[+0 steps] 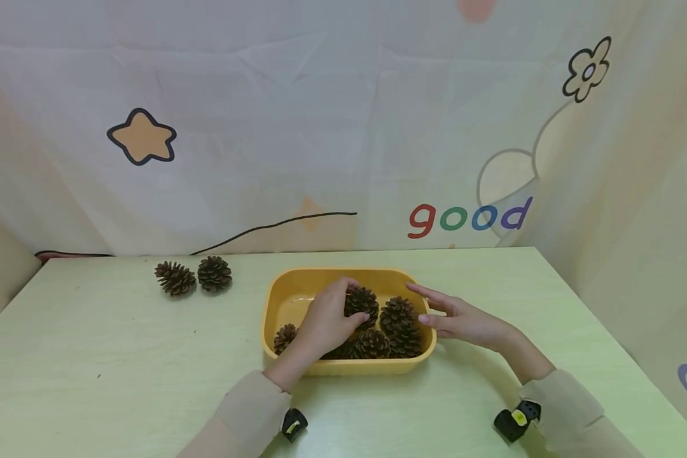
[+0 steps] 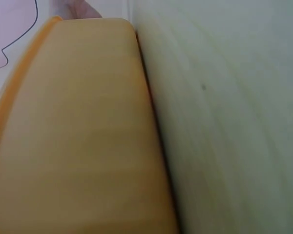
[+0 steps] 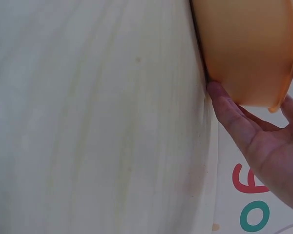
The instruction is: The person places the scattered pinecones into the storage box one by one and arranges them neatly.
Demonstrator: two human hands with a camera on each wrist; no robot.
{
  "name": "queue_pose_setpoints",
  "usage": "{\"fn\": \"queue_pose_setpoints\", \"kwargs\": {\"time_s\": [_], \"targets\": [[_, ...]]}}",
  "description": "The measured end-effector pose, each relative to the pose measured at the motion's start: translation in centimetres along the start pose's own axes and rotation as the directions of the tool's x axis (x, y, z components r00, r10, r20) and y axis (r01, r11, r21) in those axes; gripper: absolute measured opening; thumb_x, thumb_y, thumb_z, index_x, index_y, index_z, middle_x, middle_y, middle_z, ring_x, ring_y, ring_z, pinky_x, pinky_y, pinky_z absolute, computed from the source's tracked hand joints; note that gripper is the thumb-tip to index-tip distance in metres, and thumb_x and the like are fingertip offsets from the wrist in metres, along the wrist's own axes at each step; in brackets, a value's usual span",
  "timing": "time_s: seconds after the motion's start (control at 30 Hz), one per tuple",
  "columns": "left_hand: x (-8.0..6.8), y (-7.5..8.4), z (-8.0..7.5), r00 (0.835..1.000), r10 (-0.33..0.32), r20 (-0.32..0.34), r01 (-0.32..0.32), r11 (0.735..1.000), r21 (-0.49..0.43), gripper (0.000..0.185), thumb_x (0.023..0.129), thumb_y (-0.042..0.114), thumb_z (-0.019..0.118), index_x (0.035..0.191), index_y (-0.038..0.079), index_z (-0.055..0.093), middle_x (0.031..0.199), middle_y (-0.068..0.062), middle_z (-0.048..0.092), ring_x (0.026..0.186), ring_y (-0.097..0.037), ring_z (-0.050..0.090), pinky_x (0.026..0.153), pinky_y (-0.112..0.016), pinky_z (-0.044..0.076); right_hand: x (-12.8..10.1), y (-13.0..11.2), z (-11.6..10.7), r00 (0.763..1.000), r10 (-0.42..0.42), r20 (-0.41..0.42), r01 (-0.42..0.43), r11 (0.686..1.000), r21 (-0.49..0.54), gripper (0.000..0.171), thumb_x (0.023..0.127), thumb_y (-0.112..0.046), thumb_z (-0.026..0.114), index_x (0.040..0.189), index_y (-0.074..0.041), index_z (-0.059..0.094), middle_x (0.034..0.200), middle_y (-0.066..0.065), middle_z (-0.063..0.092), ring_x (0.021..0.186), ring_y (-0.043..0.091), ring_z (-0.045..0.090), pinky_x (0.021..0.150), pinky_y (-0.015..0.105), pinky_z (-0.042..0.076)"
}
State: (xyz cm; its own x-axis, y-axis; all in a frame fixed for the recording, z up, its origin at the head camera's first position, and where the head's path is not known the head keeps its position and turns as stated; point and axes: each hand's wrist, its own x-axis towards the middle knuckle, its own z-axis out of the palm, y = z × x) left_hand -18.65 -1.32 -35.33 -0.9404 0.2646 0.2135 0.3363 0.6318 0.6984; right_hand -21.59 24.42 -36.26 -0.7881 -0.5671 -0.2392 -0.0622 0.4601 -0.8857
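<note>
Two pine cones point(image 1: 193, 277) lie out on the table point(image 1: 120, 356), several remain in the yellow tray point(image 1: 275, 299), where the left hand point(image 1: 326, 321) curls round one cone point(image 1: 360, 300) while the right hand point(image 1: 460, 318), fingers straight, steadies the tray's side.

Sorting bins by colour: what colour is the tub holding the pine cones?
Yellow-orange tub; head view.

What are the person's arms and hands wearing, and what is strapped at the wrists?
Both hands are bare: the left hand and the right hand wear no gloves. Each forearm is covered by a loose beige fabric sleeve, the left sleeve and the right sleeve, ending at the wrist. Under each wrist sits a small black device with a yellow mark, the left one and the right one.
</note>
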Motion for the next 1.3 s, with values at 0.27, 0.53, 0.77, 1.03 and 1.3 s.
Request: {"fn": "queue_pose_setpoints", "kwargs": {"time_s": [0.27,0.53,0.77,1.03,1.3], "targets": [[0.03,-0.44,0.24,1.0,-0.013,0.023,0.013,1.0,0.025,0.045,0.081,0.015,0.07,0.119,0.002,0.051,0.118,-0.012,0.056,0.106,-0.028,0.055,0.086,-0.04,0.048,0.0,-0.26,0.07,1.0,-0.004,0.006,0.004,1.0,0.005,0.062,0.095,-0.027,0.049,0.147,-0.023,0.016,0.152,0.016,0.004,0.13,0.047,0.022,0.093,0.049,0.042],[0.19,-0.6,0.46,0.997,-0.043,0.057,0.04,0.998,0.057,0.046,0.081,0.018,0.07,0.121,0.002,0.051,0.117,-0.012,0.058,0.093,-0.026,0.058,0.08,-0.039,0.049,0.03,-0.12,0.0,1.0,0.0,0.004,0.0,1.0,0.005,0.062,0.095,-0.026,0.049,0.147,-0.023,0.016,0.152,0.016,0.004,0.13,0.047,0.021,0.093,0.048,0.043],[0.19,-0.6,0.41,0.994,-0.032,0.106,0.026,0.998,0.055,0.051,0.084,0.017,0.067,0.129,0.004,0.048,0.123,-0.013,0.056,0.072,-0.02,0.058,0.087,-0.04,0.047,0.13,0.1,-0.03,1.0,-0.004,0.007,0.004,1.0,0.0,0.062,0.095,-0.027,0.049,0.147,-0.023,0.016,0.151,0.017,0.005,0.13,0.047,0.022,0.092,0.048,0.043],[0.24,-0.62,0.39,0.991,-0.053,0.119,0.047,0.997,0.054,0.053,0.083,0.017,0.067,0.131,0.004,0.048,0.098,-0.012,0.066,0.037,-0.007,0.027,0.071,-0.033,0.045,0.18,0.18,-0.05,1.0,-0.003,0.004,0.003,1.0,-0.001,0.063,0.094,-0.029,0.05,0.147,-0.024,0.017,0.152,0.016,0.005,0.13,0.047,0.022,0.093,0.048,0.043],[0.22,-0.5,0.38,0.992,-0.06,0.115,0.055,0.997,0.048,0.053,0.083,0.015,0.068,0.13,0.003,0.048,0.113,-0.014,0.061,0.038,-0.009,0.03,0.08,-0.039,0.048,0.21,0.2,-0.04,1.0,-0.007,0.005,0.007,1.0,-0.002,0.062,0.095,-0.028,0.049,0.147,-0.023,0.016,0.152,0.016,0.004,0.13,0.047,0.022,0.092,0.048,0.043]]}}
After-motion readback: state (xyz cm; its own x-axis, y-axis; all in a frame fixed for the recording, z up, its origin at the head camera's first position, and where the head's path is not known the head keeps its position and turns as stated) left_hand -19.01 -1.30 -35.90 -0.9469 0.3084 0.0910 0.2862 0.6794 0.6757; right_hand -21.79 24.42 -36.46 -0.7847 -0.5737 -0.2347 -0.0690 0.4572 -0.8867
